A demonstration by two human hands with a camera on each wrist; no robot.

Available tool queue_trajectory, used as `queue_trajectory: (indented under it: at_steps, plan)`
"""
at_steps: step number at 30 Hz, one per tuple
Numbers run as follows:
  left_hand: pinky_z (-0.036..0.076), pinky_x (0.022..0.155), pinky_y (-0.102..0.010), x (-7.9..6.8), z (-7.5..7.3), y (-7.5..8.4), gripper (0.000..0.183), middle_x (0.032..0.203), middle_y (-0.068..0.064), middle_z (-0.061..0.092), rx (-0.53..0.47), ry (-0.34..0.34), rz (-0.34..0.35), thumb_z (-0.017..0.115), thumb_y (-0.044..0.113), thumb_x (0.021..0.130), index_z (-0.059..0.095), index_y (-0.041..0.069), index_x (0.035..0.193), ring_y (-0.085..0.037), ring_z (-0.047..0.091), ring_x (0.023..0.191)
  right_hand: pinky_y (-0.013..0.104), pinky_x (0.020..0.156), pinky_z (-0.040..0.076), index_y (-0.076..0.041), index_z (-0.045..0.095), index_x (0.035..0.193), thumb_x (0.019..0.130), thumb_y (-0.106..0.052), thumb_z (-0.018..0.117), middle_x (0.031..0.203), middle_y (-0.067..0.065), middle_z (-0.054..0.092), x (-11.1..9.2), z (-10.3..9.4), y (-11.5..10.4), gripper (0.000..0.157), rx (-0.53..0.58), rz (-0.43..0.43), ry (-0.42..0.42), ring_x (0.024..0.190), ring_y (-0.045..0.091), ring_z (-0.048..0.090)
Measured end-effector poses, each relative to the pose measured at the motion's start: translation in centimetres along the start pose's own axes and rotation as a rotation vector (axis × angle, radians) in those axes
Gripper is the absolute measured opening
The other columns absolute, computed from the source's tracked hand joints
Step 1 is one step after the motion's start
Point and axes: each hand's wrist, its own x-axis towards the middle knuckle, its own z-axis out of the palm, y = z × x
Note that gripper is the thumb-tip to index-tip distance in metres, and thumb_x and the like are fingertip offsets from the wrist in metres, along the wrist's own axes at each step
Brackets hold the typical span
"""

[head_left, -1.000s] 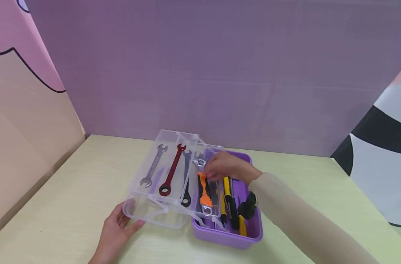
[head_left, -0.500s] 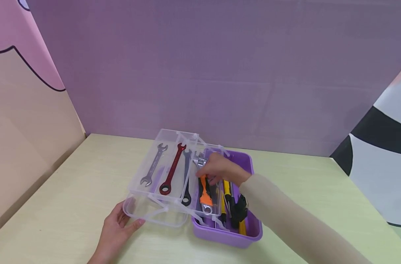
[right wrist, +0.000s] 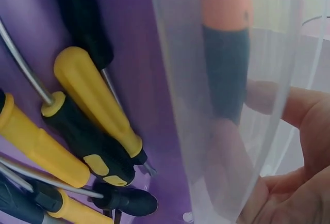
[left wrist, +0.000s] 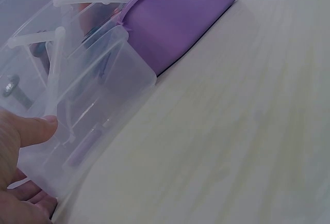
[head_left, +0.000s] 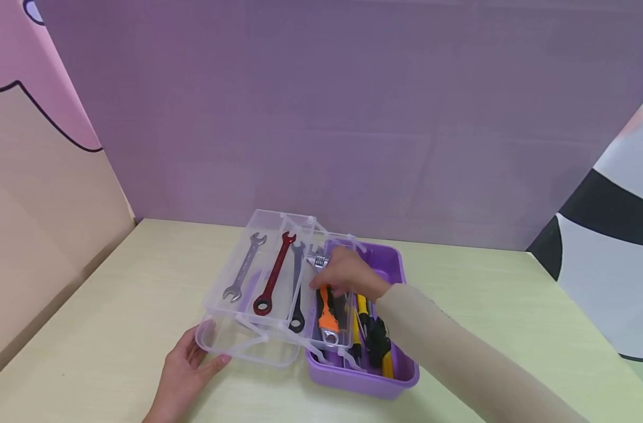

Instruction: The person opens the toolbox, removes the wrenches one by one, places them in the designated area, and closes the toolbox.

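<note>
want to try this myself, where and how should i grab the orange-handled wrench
The adjustable wrench is probably best pinched across its orange handle, from above: that is the long stretch between two metal ends, and the clear tray around it is open on top but walled at the side.

The tabletop is softly, evenly lit in the head view; the left wrist view is dimmed and hazed.

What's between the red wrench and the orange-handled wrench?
A dark wrench and clear tray plastic lie between the red wrench and the orange-handled wrench; the head view shows this.
</note>
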Motion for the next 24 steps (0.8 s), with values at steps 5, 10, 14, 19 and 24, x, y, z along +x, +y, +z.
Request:
queue_trajectory:
  at_steps: [5,10,14,19,24]
  plan:
    - [0.038,0.108,-0.038,0.05,-0.08,0.03,0.072,0.145,-0.034,0.032,0.009,0.0,0.004,0.072,0.004,0.083,0.03,-0.008,0.14,-0.043,0.032,0.136,0.028,0.062,0.062,0.0,0.052,0.093,0.07,-0.017,0.081,0.085,0.011,0.059,0.08,-0.07,-0.01,0.04,0.014,-0.01,0.021,0.066,0.02,0.062]
    - [0.038,0.108,-0.039,0.02,0.01,0.04,0.072,0.145,-0.034,0.032,0.026,0.001,0.009,0.072,0.005,0.083,0.031,-0.009,0.14,-0.043,0.033,0.136,0.028,0.063,0.063,0.0,0.052,0.094,0.07,-0.017,0.079,0.085,0.01,0.058,0.0,0.05,-0.07,0.039,0.02,0.012,0.032,0.067,0.02,0.061]
    - [0.038,0.108,-0.039,0.0,0.12,0.02,0.071,0.144,-0.034,0.034,0.031,0.002,0.022,0.072,0.004,0.083,0.032,-0.009,0.139,-0.044,0.034,0.135,0.03,0.066,0.063,0.0,0.053,0.095,0.071,-0.018,0.079,0.088,0.011,0.059,-0.1,0.07,0.14,0.04,0.046,0.024,0.03,0.07,0.021,0.063]
    - [0.038,0.108,-0.039,-0.05,0.15,0.01,0.071,0.144,-0.034,0.034,0.029,0.001,0.026,0.072,0.004,0.083,0.032,-0.009,0.139,-0.044,0.034,0.135,0.033,0.073,0.063,0.001,0.057,0.095,0.072,-0.016,0.079,0.09,0.012,0.062,-0.03,-0.09,0.49,0.036,0.095,0.017,0.011,0.072,0.021,0.066]
    - [0.037,0.108,-0.039,-0.05,0.08,0.03,0.071,0.144,-0.034,0.034,0.025,0.001,0.022,0.072,0.003,0.083,0.031,-0.009,0.139,-0.044,0.034,0.136,0.034,0.074,0.063,0.005,0.064,0.089,0.073,-0.009,0.079,0.088,0.012,0.066,0.36,-0.11,0.54,0.026,0.174,0.015,-0.005,0.072,0.021,0.068]
